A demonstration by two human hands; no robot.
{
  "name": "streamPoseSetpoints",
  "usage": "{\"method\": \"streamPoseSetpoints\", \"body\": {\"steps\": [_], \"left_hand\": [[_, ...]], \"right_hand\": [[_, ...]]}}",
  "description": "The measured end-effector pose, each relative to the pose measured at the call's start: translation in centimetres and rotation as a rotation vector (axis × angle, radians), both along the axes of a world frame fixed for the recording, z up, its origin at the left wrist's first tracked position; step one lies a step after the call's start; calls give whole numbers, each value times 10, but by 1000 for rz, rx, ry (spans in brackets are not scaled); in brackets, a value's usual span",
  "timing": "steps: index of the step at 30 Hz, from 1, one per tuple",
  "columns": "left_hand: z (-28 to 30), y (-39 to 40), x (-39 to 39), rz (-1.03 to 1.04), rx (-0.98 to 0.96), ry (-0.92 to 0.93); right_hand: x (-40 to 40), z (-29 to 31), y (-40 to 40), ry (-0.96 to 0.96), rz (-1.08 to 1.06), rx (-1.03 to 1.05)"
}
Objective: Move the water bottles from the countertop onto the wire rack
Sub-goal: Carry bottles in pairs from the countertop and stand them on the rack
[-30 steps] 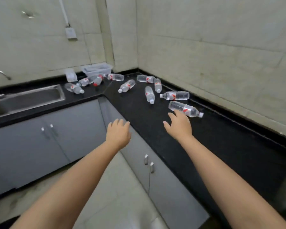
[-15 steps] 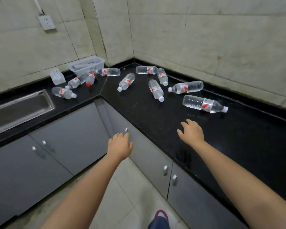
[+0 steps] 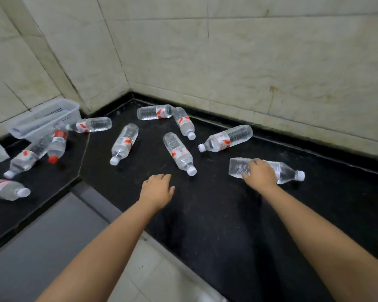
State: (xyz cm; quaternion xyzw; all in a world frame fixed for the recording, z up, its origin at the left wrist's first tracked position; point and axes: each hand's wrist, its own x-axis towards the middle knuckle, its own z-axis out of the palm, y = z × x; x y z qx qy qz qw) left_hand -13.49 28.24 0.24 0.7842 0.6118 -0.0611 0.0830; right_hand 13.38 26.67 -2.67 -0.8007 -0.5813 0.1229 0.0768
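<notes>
Clear plastic water bottles with red-and-white labels lie on their sides across the black stone countertop (image 3: pixel 216 214), ten in all by my count, none yet moved; no wire rack is in view. A moment ago my right hand (image 3: pixel 260 173) hovered short of the nearest bottle (image 3: pixel 286 171); now it lies over the middle, fingers curling round but not yet lifting. My left hand (image 3: pixel 157 189) has come forward, loosely spread and empty, near a second bottle (image 3: pixel 179 152). One pale slotted plastic basket (image 3: pixel 46 120) sits in the corner.

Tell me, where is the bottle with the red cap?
The red-capped bottle lies on the left part of the black countertop, just in front of the white basket, touching another bottle.
</notes>
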Motion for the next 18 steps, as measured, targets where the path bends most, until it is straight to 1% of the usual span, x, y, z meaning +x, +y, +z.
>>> {"method": "streamPoseSetpoints", "body": {"steps": [6,10,13,16,18], "left_hand": [[-12,92,54,-237,1,-17],[-22,157,97,-395,-37,-57],[-30,198,129,-496,-71,-92],[-45,227,156,-559,-81,-146],[-58,241,173,-601,-78,-168]], "right_hand": [[20,-13,28,-15,-62,-118],[17,-23,45,14,-184,-121],[10,-29,63,49,-395,-94],[3,-37,78,67,-720,-108],[-1,-41,88,127,-919,-97]]}}
